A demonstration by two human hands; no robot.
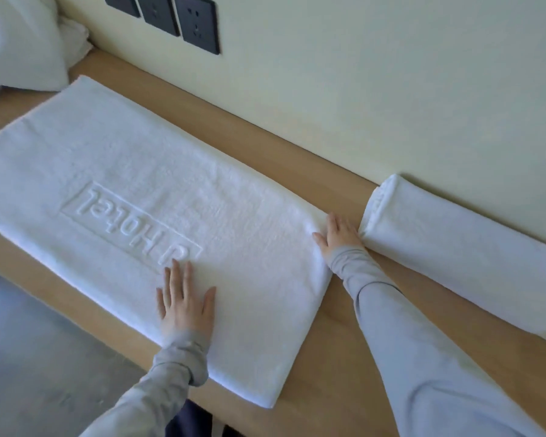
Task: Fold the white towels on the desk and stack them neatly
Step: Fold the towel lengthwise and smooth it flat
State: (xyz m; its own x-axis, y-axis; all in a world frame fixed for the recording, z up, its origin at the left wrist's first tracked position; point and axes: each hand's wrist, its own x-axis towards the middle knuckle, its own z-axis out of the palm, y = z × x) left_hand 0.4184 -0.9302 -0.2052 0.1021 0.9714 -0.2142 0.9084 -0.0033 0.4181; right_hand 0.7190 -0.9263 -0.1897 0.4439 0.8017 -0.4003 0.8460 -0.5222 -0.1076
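Now, nearest the camera, the left hand [186,305] is seen laid flat on the near edge of the big white towel [114,159]. Its fingers [179,275] are stretched out straight and spread, and nothing is gripped, only pressed. A grey sleeve [174,357] is pulled down over the wrist.

The towel is spread flat along the wooden tabletop [322,383], running from the near right to the far left. Raised lettering [130,222] is seen upside down across its middle, ending just beyond the left fingertips.

Further out, the right hand [338,236] is placed at the towel's far right corner, where cloth meets bare wood. One finger is pointed away along the edge. Whether the hem is pinched or merely pressed cannot be told, as the fingers are blurred there.

Just beside that hand, to the right, a second white towel [460,257] is seen folded into a thick bundle and set against the wall [391,74].

At the far left, white pillows [19,42] are piled beyond the end of the spread towel. Dark wall sockets [183,17] are mounted above them.
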